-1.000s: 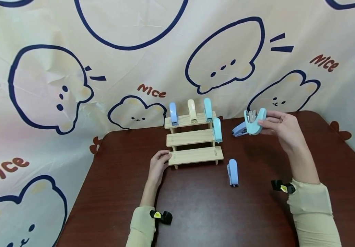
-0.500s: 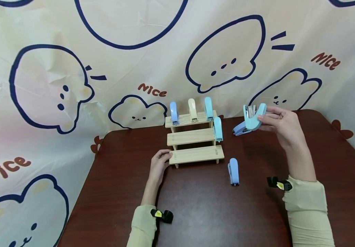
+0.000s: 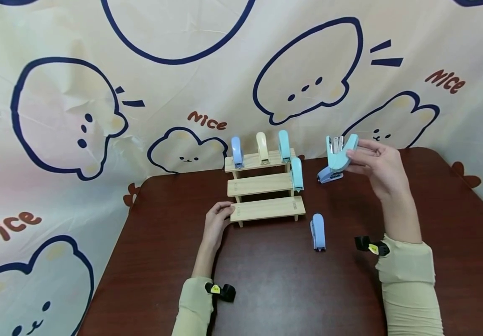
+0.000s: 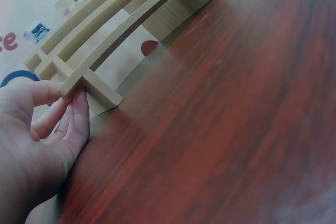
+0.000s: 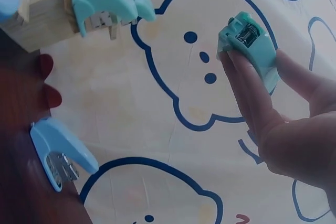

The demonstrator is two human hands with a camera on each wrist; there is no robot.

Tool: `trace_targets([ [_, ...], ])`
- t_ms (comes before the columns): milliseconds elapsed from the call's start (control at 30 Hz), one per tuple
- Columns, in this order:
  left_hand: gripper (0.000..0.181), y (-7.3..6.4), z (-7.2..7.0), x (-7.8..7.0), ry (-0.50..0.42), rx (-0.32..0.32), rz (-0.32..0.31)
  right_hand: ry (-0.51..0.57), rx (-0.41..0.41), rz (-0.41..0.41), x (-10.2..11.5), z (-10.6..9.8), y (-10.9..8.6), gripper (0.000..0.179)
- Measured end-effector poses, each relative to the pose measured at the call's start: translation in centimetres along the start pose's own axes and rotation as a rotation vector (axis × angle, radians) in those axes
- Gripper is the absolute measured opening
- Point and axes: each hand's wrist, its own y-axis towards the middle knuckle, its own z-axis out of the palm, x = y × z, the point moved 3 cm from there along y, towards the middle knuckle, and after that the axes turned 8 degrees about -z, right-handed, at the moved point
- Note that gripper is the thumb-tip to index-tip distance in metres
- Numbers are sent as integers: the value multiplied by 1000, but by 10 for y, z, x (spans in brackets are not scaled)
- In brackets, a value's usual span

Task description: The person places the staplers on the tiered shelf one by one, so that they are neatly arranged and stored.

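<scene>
My right hand (image 3: 377, 165) holds a teal stapler (image 3: 339, 156) up off the table, gripped between thumb and fingers; in the right wrist view the stapler (image 5: 252, 45) is seen against the patterned cloth. My left hand (image 3: 216, 226) pinches the left end of the bottom step of a three-step wooden shelf (image 3: 266, 210); in the left wrist view its fingertips sit around the corner of that board (image 4: 115, 38). On the top step stand a blue stapler (image 3: 237, 153), a cream stapler (image 3: 262, 148) and a teal stapler (image 3: 283, 145). Another teal stapler (image 3: 297, 173) stands at the middle step's right end.
A blue stapler (image 3: 318, 232) stands on the dark wooden table (image 3: 291, 289), right of the shelf's front. Another blue stapler (image 3: 329, 174) lies farther back, partly hidden behind the held one. A cloth with cartoon outlines (image 3: 174, 93) hangs behind the table.
My right hand has raised the teal stapler slightly and shifted it left, uncovering less of the blue stapler's upper part behind it. My left hand stays at the shelf.
</scene>
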Motion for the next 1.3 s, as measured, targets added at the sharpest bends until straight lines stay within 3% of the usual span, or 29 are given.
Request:
trace_targets([
  [300,30,1,-2,3,-2,-2,-5,120,-14,-19,-3,15,-2,17],
  [533,29,-1,-1,2,-12,-9,-5,52,-29,21,-13,38,-2,16],
  [800,28,-1,1,0,-10,-3,11,-4,-14,54,-24,57,-1,41],
  [1300,28,-1,1,0,-5,-3,13,-92,-19,58,-40,75,2,38],
])
